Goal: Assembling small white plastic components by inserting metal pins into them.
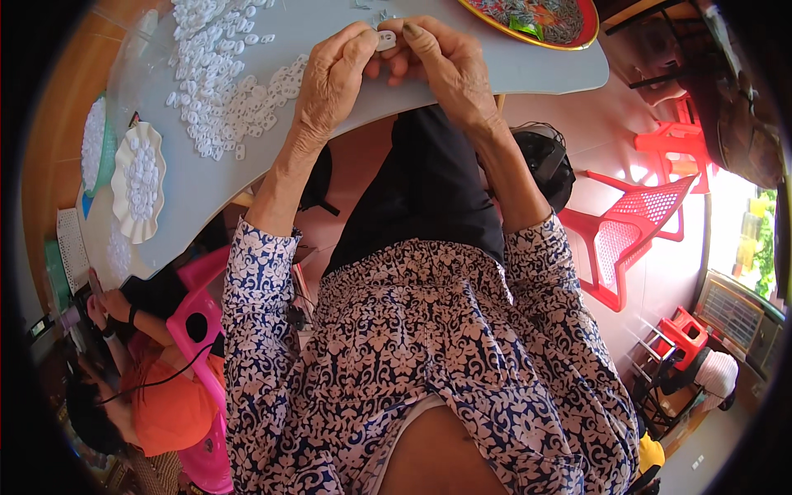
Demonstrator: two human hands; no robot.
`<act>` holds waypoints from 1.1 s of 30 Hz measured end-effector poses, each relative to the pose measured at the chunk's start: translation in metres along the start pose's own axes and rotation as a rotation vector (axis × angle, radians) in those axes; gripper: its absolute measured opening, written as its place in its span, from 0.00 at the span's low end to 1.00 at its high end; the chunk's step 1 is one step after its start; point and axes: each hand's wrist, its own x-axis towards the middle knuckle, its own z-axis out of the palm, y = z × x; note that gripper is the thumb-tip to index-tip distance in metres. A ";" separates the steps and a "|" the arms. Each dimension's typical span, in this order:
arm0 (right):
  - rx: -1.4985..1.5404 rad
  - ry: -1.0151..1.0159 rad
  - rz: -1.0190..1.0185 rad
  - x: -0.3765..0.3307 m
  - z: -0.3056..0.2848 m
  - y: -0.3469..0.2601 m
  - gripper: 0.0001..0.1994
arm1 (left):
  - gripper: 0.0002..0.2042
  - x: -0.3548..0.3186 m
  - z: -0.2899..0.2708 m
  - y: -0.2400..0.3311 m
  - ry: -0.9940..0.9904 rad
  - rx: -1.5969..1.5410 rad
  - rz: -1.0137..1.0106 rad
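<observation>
Over the table's near edge, my two hands meet around a small white plastic piece (385,40) with dark holes in it. My left hand (334,78) pinches its left side between thumb and fingers. My right hand (450,70) is closed at its other side, thumb and forefinger against it; whether those fingertips also hold something tiny is hidden. To the left of my hands spreads a large heap of similar white pieces (206,91). A few small grey metal bits (375,15) lie just beyond my fingers.
A red-and-gold round tray (596,29) of thin grey metal pieces stands at the far right. On the left sits a scalloped cream dish (124,177) of white pieces. A person in orange (173,408) sits lower left; red plastic chairs (631,219) stand right.
</observation>
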 end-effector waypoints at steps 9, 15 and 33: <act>-0.009 0.015 0.053 0.000 -0.001 -0.005 0.13 | 0.14 -0.003 0.000 0.003 -0.012 0.024 0.020; 0.044 0.046 0.055 0.000 -0.002 -0.008 0.07 | 0.12 -0.002 0.003 0.007 -0.047 -0.016 0.030; -0.275 0.058 -0.031 0.035 -0.007 -0.044 0.05 | 0.09 -0.005 0.002 -0.006 0.006 -0.460 -0.067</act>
